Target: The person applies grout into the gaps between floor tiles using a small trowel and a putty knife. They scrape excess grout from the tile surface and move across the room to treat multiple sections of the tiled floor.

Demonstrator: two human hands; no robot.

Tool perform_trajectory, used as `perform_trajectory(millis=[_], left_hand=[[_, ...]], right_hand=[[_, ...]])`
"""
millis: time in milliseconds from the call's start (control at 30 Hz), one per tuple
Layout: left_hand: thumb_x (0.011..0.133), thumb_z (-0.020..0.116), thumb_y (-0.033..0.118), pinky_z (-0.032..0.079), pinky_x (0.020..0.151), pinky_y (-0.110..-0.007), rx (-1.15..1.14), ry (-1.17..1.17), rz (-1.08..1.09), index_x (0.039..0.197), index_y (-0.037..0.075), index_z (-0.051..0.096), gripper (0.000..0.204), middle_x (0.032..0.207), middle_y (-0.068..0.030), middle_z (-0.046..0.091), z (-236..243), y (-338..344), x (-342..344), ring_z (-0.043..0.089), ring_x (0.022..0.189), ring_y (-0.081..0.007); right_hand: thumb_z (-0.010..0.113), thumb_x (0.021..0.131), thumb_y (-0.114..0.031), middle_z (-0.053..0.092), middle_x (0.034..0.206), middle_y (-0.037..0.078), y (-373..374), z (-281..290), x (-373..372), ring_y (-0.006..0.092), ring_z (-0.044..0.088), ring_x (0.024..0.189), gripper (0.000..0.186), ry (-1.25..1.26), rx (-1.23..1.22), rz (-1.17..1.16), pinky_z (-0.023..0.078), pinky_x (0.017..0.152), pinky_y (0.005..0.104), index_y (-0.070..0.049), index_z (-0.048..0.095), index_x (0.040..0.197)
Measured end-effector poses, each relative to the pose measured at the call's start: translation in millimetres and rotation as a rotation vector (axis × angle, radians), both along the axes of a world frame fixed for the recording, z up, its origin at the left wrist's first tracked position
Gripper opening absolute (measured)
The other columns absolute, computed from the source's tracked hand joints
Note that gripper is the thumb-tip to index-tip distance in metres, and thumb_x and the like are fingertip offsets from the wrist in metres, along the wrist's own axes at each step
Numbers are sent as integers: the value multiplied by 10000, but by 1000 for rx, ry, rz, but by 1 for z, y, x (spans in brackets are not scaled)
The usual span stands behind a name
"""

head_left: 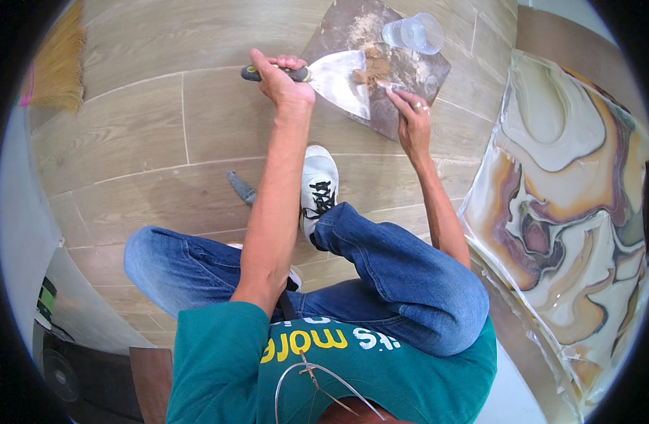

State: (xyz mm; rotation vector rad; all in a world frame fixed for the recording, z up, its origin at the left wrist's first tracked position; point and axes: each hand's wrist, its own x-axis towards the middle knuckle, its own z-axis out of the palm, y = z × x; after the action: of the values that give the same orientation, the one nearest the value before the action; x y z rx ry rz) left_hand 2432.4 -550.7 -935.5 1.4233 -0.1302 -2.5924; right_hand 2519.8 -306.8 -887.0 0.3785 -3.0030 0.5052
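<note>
Floor (120, 138): wood-look planks in greyish brown, divided by pale joints. Directly on it, a dark square board (336, 32), set askew, its face blotched with pale residue. The board carries a brown mound of paste (378, 63) and a clear cup (413, 33); whether the cup stands or lies could not be determined. Nearer the wearer, a white laced shoe (319, 177) and a small grey object (240, 188), partly hidden, kind undetermined.

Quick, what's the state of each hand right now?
Left hand: closed, holding the wide putty knife.
Right hand: near the brown paste; whether holding anything cannot be told.
</note>
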Motion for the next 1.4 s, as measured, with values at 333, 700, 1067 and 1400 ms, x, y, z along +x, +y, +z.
perform_trajectory(millis=[333, 700, 1067, 1400], left_hand=[[927, 606, 391, 374, 459, -267, -169, 9, -23, 664, 115, 386, 440, 560, 0, 391, -35, -7, 22, 416, 502, -116], [949, 585, 359, 367, 453, -273, -369, -100, -73, 672, 107, 391, 421, 565, -6, 400, -25, -1, 20, 413, 490, -117], [954, 576, 359, 363, 450, -274, -392, -96, -74, 663, 106, 403, 423, 555, -10, 404, -28, 0, 20, 422, 486, -121], [953, 575, 375, 363, 459, -261, -288, -54, -67, 681, 109, 395, 420, 579, -10, 405, -27, -4, 20, 412, 507, -119]], right_hand=[[525, 910, -47, 666, 1103, 72, 10, -33, -79, 304, 635, 940, 413, -158, 254, -13, 524, 794, 417, -281, 639, 1231], [512, 885, -6, 665, 1099, 57, 22, -25, -59, 302, 636, 937, 464, -310, 275, 112, 523, 790, 416, -290, 637, 1231], [490, 887, -22, 651, 1134, 0, 17, -27, -72, 253, 626, 979, 477, -225, 415, 238, 501, 803, 387, -315, 628, 1238], [513, 890, -50, 675, 1011, 10, 32, 5, -81, 277, 614, 919, 406, -544, 132, 135, 484, 816, 413, -274, 661, 1195]])
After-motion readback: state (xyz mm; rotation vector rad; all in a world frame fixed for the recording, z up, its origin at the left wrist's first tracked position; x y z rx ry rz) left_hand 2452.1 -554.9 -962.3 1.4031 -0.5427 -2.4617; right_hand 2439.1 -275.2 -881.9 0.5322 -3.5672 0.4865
